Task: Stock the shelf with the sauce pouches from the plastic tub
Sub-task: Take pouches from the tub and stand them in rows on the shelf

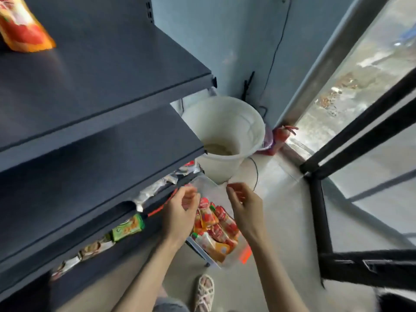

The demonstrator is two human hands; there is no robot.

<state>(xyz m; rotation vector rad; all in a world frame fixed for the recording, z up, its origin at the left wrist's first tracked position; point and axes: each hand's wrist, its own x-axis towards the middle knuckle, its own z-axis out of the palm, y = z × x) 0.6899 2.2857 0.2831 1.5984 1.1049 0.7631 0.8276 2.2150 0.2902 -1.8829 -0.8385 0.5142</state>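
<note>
A clear plastic tub point(210, 188) sits low on a small stand, holding several red and orange sauce pouches point(216, 228). My left hand point(180, 212) hovers over the tub's left side, fingers curled and holding nothing. My right hand point(244, 206) hangs above the tub's right side, fingers loosely bent and empty. The dark shelf unit point(90, 91) fills the left half of the view. One orange-red pouch point(22, 28) lies on its top board at the far left.
A white bucket point(227, 131) stands behind the tub. Lower shelves carry other packets, one green point(128, 227). A black metal frame point(319, 210) and glass panels are on the right. My sandalled foot point(204, 291) is on the floor below.
</note>
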